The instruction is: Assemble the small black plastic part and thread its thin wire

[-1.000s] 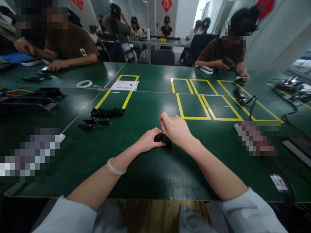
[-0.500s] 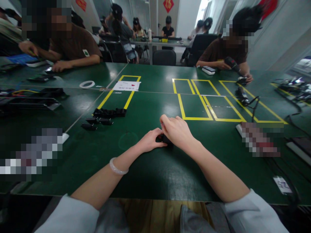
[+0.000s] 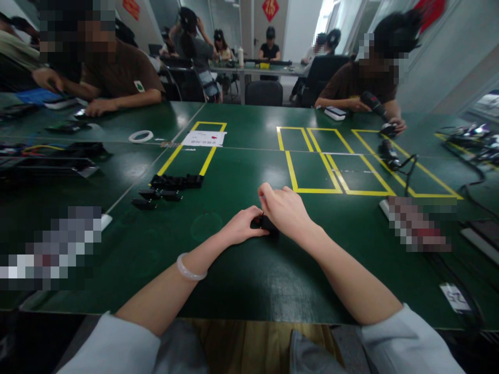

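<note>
In the middle of the green table (image 3: 249, 280), my left hand (image 3: 246, 225) grips a small black part (image 3: 267, 225) between thumb and fingers. Just above the part, my right hand (image 3: 286, 208) is closed with its fingers curled; whatever it pinches is hidden by the hand itself. Most of the black part's far side is covered too, so its exact kind does not show. To the left lies a row of black parts (image 3: 177, 181), with several small black blocks (image 3: 158, 194) in front of it.
Yellow tape outlines (image 3: 317, 191) mark the table. A paper sheet (image 3: 204, 138) and a tape roll (image 3: 141, 136) lie farther left. At right are a black power tool (image 3: 389, 155) and cables (image 3: 473, 140). Two people sit across, one holding a black tool (image 3: 373, 103).
My hands stay almost in place around the black part, with only a slight shift of the view. The person at the far left has moved a hand a little.
</note>
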### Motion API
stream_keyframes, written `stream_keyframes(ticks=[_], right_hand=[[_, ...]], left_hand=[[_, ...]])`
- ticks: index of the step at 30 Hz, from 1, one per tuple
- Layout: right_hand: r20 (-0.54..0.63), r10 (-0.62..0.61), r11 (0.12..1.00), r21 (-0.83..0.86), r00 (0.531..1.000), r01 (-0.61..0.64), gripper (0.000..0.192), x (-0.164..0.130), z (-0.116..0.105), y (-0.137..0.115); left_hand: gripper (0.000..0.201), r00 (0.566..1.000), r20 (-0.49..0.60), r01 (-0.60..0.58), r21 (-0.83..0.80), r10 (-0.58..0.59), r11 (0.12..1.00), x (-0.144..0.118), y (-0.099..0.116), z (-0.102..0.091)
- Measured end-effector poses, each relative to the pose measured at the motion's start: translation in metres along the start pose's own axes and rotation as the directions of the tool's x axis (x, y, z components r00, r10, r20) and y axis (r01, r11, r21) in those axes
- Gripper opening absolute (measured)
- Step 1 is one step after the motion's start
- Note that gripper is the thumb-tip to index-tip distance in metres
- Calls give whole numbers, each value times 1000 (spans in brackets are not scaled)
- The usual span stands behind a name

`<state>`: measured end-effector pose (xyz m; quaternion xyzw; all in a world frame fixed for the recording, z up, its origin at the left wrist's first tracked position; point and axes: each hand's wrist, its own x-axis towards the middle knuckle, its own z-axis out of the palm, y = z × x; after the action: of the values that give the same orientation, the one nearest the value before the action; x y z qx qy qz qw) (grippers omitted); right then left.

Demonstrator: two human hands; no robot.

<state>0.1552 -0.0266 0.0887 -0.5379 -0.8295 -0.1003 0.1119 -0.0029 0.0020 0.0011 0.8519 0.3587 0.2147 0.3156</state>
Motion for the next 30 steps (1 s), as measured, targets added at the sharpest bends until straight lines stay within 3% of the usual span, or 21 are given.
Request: stream_keyframes(ticks=[22, 30], right_hand=[[-31, 1, 999, 44, 1000, 0, 18, -2, -2, -1], [-11, 6, 1000, -3, 1000, -6, 26, 0, 3, 2]], left_hand=[[35, 1000, 8, -22, -1, 22, 1000, 0, 1, -1], [43, 1000, 13, 1, 0, -1, 1000, 1, 1, -1]])
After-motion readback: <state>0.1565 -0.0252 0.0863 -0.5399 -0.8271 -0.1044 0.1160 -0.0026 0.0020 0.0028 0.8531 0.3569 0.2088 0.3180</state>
